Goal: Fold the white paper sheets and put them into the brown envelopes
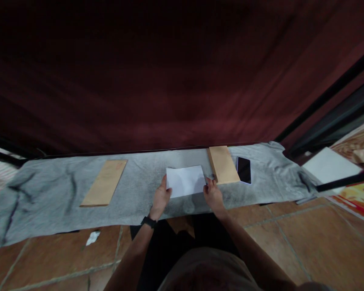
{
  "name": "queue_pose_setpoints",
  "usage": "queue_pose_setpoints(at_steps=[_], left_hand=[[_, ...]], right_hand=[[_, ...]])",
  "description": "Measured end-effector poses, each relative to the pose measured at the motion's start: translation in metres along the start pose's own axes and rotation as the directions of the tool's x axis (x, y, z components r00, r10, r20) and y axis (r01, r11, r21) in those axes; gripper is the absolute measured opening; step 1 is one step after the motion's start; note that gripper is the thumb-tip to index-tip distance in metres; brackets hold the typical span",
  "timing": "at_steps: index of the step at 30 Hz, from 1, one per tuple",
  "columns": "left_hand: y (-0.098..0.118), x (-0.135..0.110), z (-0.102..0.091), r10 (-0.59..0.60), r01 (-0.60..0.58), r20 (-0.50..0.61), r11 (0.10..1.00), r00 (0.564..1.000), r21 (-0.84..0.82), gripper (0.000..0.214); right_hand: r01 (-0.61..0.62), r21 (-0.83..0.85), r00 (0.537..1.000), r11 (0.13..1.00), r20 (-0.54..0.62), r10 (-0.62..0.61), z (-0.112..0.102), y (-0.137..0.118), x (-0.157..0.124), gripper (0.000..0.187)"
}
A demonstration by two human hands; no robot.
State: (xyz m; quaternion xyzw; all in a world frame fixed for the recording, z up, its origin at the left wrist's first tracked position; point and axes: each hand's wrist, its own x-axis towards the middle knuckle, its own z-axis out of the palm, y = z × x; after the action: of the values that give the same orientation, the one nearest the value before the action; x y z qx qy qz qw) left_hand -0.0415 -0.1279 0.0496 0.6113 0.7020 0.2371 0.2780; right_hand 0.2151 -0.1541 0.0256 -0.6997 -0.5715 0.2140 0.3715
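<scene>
A white sheet of paper [185, 180] lies on the grey cloth [48, 190] straight ahead of me. My left hand [160, 197] grips its left edge, thumb on top, a black watch on the wrist. My right hand [212, 193] pinches the sheet's right edge, close to a stack of brown envelopes [223, 164]. Both hands are closed on the paper.
A single brown envelope [104, 182] lies on the cloth to the left. A black phone [244, 169] rests right of the stack. A crumpled white scrap [92, 237] sits on the tiled floor. Dark red curtain behind; white board [329, 167] and black bars at right.
</scene>
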Motion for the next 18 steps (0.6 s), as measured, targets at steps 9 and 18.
queue_pose_setpoints(at_steps=[9,18], left_hand=[[0.012,-0.023,0.016,0.320,-0.225,-0.187,0.888,0.929,0.400,0.055],[0.003,-0.065,0.077,0.545,-0.464,-0.004,0.716,0.838,0.521,0.065]], right_hand=[[0.513,-0.207,0.853,0.833,0.229,-0.468,0.037,-0.030,-0.006,0.046],[0.562,-0.237,0.815,0.792,0.318,-0.484,0.054,-0.028,-0.034,0.052]])
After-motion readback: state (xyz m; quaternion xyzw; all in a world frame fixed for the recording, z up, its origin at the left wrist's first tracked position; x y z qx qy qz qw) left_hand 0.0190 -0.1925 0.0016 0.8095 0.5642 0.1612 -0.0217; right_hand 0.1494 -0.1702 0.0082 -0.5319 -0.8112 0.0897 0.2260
